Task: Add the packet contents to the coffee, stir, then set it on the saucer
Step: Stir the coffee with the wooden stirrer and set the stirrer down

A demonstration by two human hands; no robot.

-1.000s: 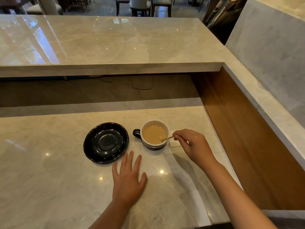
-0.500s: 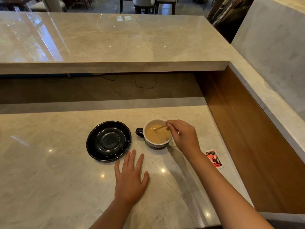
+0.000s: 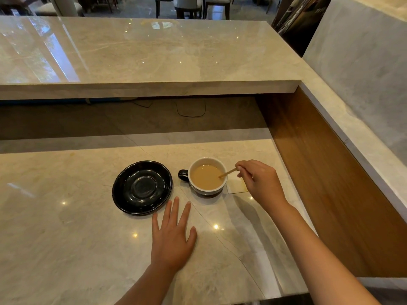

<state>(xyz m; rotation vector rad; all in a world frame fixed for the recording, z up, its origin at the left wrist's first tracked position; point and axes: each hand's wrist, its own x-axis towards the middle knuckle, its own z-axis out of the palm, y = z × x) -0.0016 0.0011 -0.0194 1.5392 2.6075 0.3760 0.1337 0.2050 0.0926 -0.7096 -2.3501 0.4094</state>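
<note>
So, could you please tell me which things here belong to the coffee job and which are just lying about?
In use:
- white cup of milky coffee
- thin wooden stir stick, in right hand
- glossy black saucer

Lying about:
- pale flat paper behind cup, possibly the packet
- black cable
- left hand, flat on counter

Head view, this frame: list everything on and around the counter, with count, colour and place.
cup: one, white inside, dark handle, holding light brown coffee, right of the saucer
saucer: one, black, bare, on the lower counter
stir stick: one, tan, tip in the coffee
paper square: one, pale, flat, behind the cup's right side
lower counter: one, beige marble
upper ledge: one, beige marble, behind
chairs: several, far background
left hand: flat on the counter
right hand: pinching the stick
</note>
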